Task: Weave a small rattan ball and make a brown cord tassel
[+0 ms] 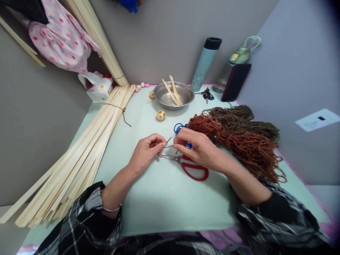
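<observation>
- Left hand (pixel 143 154): thumb and finger pinching brown cord (pixel 169 146).
- Right hand (pixel 199 148): fingertips pinching the same cord.
- Cord: exposed stretch runs crosswise between both hands.

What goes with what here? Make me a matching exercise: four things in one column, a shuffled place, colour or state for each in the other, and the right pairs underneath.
Column one
1. Scissors
2. Metal bowl
3. Phone
4. Fan of pale strips

Column two
A. Tied round with a thin brown cord
B. Red-handled, partly hidden by the right hand
C. Propped up beside the green-topped bottle
D. With pale sticks standing in it

Right pairs: 1-B, 2-D, 3-C, 4-A
</observation>
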`<control>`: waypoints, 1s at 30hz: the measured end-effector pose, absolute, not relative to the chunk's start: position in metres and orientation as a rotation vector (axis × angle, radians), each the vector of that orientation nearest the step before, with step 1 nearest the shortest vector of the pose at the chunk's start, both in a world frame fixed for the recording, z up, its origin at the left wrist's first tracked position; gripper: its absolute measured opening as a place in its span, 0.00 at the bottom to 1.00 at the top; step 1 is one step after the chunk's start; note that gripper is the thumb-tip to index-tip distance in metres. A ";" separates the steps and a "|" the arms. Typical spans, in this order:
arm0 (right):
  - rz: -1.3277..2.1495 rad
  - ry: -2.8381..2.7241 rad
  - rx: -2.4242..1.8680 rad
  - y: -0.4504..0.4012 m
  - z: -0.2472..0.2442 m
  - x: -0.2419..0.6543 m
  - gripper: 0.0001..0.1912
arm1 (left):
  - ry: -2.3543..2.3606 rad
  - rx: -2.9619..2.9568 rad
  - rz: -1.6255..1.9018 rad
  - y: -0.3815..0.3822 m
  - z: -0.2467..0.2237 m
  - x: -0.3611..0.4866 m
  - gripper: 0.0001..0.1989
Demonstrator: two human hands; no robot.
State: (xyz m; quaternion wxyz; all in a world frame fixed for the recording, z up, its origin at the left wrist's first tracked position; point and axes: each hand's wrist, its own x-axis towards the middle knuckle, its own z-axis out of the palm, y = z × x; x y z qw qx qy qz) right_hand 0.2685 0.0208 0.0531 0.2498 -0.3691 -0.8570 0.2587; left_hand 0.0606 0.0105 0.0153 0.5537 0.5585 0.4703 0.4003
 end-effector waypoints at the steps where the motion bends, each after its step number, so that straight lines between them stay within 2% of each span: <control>1: 0.715 -2.309 -0.983 0.020 0.054 0.268 0.06 | 1.087 1.329 0.883 0.011 0.014 0.061 0.07; 6: 0.830 -2.199 -0.988 0.026 0.047 0.268 0.08 | 0.806 1.306 0.506 0.007 0.011 0.060 0.07; 9: 1.014 -2.066 -1.031 0.030 0.042 0.268 0.07 | 0.663 1.229 0.420 0.004 0.014 0.057 0.09; 14: 1.178 -1.818 -1.042 0.030 0.045 0.268 0.09 | 0.672 1.076 0.548 0.005 0.022 0.053 0.10; 19: 1.229 -1.854 -0.932 0.024 0.052 0.267 0.10 | 0.752 0.987 0.703 0.005 0.024 0.055 0.09; 24: 1.063 -1.984 -0.930 0.019 0.051 0.263 0.06 | 0.775 0.958 0.762 0.006 0.025 0.058 0.08; 30: 0.975 -1.947 -1.014 0.020 0.045 0.261 0.07 | 0.735 0.948 0.737 0.004 0.027 0.058 0.07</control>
